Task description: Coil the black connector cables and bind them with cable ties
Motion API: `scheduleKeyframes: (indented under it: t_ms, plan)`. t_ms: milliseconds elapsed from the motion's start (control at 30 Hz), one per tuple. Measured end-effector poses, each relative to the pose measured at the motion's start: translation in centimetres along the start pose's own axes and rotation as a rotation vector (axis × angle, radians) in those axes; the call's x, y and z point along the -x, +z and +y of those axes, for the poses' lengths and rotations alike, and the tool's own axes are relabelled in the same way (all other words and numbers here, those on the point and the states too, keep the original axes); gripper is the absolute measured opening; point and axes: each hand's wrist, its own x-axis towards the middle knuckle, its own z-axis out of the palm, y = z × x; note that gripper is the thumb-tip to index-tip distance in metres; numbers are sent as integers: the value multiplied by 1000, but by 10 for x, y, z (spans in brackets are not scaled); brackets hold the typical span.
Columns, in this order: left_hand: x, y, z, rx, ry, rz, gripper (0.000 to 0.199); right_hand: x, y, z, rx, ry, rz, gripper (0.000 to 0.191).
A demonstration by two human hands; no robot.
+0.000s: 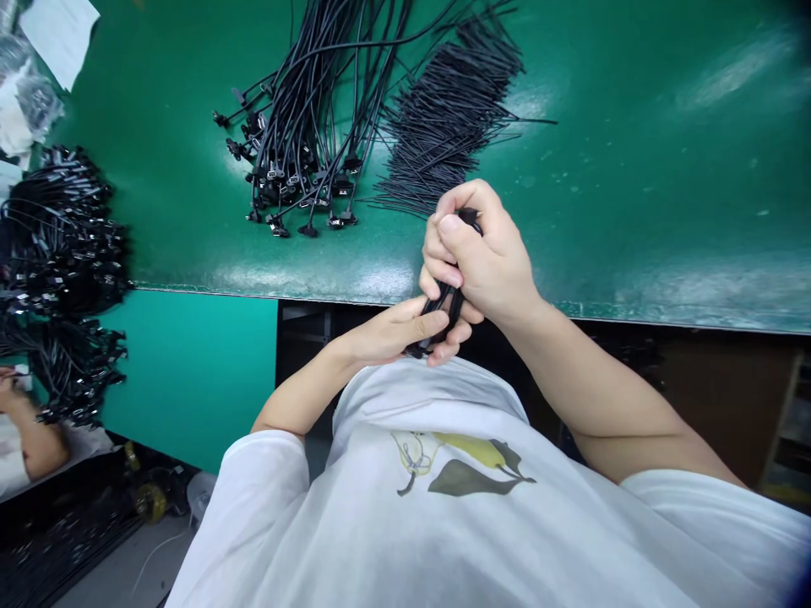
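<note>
My hands meet just past the table's front edge, over my chest. A short black cable bundle (pixel 446 308) is gripped between them, with a dark end poking out above my right hand's fingers. My right hand (pixel 478 257) wraps around its upper part, and my left hand (pixel 393 331) pinches its lower part. Farther out on the green table mat (pixel 608 169) lie a splayed bunch of black cables with connectors (pixel 297 143) and a heap of thin black cable lengths (pixel 449 114). Both lie beyond my fingertips, and part of the heap comes close to my right hand.
Large heaps of black connector cables (pixel 63 253) lie at the far left. Beside them is a co-worker's forearm (pixel 31 431). White paper (pixel 60 38) and a plastic bag (pixel 29 101) sit at the top left. A teal panel (pixel 190 371) stands below the table edge.
</note>
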Motion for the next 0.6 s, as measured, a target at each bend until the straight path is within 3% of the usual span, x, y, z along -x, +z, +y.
scheduleKeyframes:
  t_ms: [200,333,467,600]
  plan:
    - [-8,11,0,87,-64,29,46,2,0,-6,-68,114,-24,39]
    - [-12,12,5,171,-133,123,46,-1,-1,-7,-71,44,39,42]
    - [-15,3,-5,211,62,184,35,-6,-1,-1,-12,-95,67,42]
    - [-14,-9,-29,43,197,176,45,2,-4,16,179,-248,57,37]
